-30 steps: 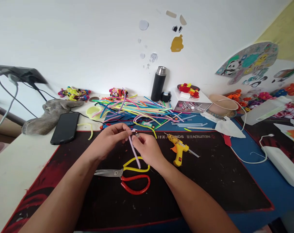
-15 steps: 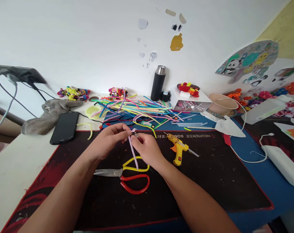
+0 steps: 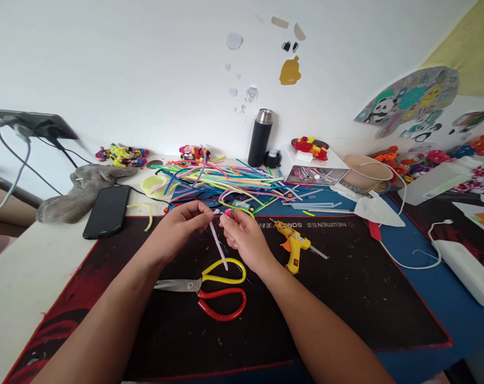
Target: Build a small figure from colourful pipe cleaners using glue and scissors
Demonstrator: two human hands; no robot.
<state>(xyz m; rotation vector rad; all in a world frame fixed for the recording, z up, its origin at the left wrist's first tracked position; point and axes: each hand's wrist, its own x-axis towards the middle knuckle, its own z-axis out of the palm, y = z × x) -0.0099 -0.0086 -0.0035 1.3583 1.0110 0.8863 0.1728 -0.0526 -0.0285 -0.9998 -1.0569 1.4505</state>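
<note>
A lilac pipe cleaner (image 3: pixel 218 246) hangs from the pinched fingertips of my left hand (image 3: pixel 188 221), its upper end bent into a small curl. Just to the right, my right hand (image 3: pixel 244 232) is closed, thumb against fingers, around something small with a pinkish-red bit showing; its kind is hidden. A narrow gap separates the two hands. Below them, scissors (image 3: pixel 192 285) with one yellow and one red handle lie on the black mat (image 3: pixel 325 320), blades to the left. The pipe cleaner's lower end hangs over the yellow handle.
A yellow glue gun (image 3: pixel 293 245) lies right of my hands. Behind them spreads a pile of coloured pipe cleaners (image 3: pixel 226 178), with a black thermos (image 3: pixel 260 137) and a white box (image 3: pixel 314 165) beyond. A phone (image 3: pixel 106 210) rests at the left, a white power strip (image 3: pixel 466 266) at the right.
My right hand has drawn slightly away to the right from my left, opening a gap between the fingertips. The pipe cleaner's curled top now shows, and its lower end has risen a little.
</note>
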